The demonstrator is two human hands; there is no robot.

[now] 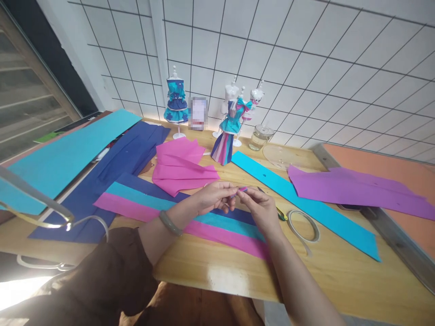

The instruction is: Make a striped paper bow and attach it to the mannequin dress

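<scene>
- Over the striped strip (220, 222) (navy, turquoise, pink bands): small pink-and-purple piece (242, 189), between both hands' fingertips; mostly covered, exact shape can't be told.
- Left hand (216, 198), over strip: grip pinching the piece, thumb against fingers; grey-green bangle (170, 223) on wrist.
- Right hand (261, 209), over strip's right part: grip pinching same piece, thumb and fingertips together.
- Under strip: wooden desk (210, 271); strip lies flat near front edge.
- Right of strip: tape roll (316, 232), loose end out; green-and-yellow tool (281, 214) beside it, partly hidden by right hand.
- Farther right of strip: long turquoise piece (319, 213), slanting; purple sheet (346, 188) overlaps it.
- Just beyond strip: rumpled pink sheet (180, 167).
- Left of strip: navy sheet (125, 151), then big turquoise sheet (74, 158).
- Well beyond strip: blue-dressed mannequin (176, 102), striped-skirt mannequin (224, 146), glass jar (260, 138).
</scene>
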